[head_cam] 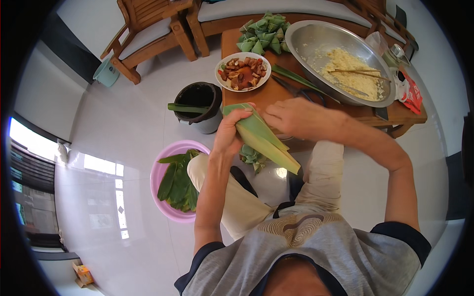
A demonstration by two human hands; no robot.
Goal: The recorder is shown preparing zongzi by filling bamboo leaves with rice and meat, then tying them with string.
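Note:
My left hand (232,129) grips a folded green leaf wrap (261,135), whose long yellowish tails point down to the right. Close beside the wrap, at its upper right, is my right hand (287,116) with bent fingers; whether it pinches anything cannot be told. Beyond the hands, a white bowl of brown meat pieces (242,72) stands on the wooden table (400,117). A large steel basin (296,40) holds yellowish rice grains (348,70) with chopsticks (359,71) lying over them. A heap of tied leaf-wrapped dumplings (264,33) sits at the table's back.
Scissors (292,88) and narrow green leaves (296,76) lie between bowl and basin. A lined bin (207,124) stands left of the table, a pink tub of leaves (159,199) by my left leg. More wrapped dumplings (253,155) are below the table edge. Wooden seats (152,35) stand behind.

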